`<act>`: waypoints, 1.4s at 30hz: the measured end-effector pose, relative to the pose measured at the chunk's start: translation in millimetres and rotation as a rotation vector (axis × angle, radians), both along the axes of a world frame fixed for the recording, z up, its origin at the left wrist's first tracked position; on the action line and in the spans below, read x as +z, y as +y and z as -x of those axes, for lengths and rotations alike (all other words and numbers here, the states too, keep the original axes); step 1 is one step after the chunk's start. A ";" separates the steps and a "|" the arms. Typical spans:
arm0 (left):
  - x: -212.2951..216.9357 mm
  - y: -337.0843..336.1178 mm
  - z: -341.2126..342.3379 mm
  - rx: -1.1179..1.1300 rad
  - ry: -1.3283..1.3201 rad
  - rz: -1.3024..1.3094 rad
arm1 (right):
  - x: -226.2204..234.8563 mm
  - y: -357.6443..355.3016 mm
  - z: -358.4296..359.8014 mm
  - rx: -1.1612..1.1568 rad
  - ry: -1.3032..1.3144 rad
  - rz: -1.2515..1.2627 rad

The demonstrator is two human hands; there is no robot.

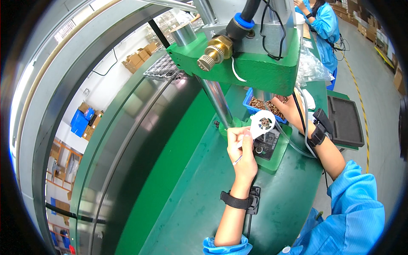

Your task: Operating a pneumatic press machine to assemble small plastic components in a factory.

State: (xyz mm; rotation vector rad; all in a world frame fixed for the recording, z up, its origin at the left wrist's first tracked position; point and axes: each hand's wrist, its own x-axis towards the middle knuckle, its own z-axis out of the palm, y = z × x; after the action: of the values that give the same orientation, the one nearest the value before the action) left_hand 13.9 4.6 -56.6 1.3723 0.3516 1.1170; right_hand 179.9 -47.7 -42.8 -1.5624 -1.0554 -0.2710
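Observation:
My left hand (242, 153) is closed on the narrow end of a white paddle-shaped plastic part (257, 127). The part's round head, with a metal ring-like centre, tilts up in front of the press's green base. Beyond it my right hand (287, 109) reaches down over a blue bin (248, 102) of small copper-coloured metal pieces (260, 104). Its fingers are bent together at the pieces; their tips are hidden, and I cannot make out what lies between them. Below the white part, a dark fixture block (267, 149) sits on the green base plate (272, 165).
The press's green head (263, 63), with a brass fitting (216, 52), overhangs my hands beside a steel column (216, 100). A grey tube (297, 148) loops near my right wrist. A black tray (346, 121) stands at right; farther back are plastic bags (312, 66) and a co-worker in blue (326, 25).

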 end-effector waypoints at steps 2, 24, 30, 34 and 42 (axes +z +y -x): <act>-0.3 -0.9 -0.5 -0.014 -0.013 -0.002 | 1.9 -2.3 1.9 -0.006 0.031 0.016; 9.9 -0.4 -5.9 -0.102 -0.016 0.078 | -24.7 -0.7 -23.8 -0.030 0.025 0.096; 14.0 7.6 0.5 -0.138 -0.119 0.135 | -11.6 0.1 -6.8 0.054 0.159 0.091; 32.5 25.9 22.0 -0.034 -0.246 0.197 | -13.5 2.5 -7.5 0.036 0.116 0.115; 14.8 93.1 86.2 0.039 0.489 0.018 | -8.5 -1.3 -13.8 0.046 0.136 0.103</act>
State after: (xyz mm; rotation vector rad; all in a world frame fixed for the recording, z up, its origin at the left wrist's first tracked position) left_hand -72.3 97.7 -41.9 1.6217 0.7406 0.7954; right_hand 193.7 -49.0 -51.2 -1.6221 -1.0102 -0.0784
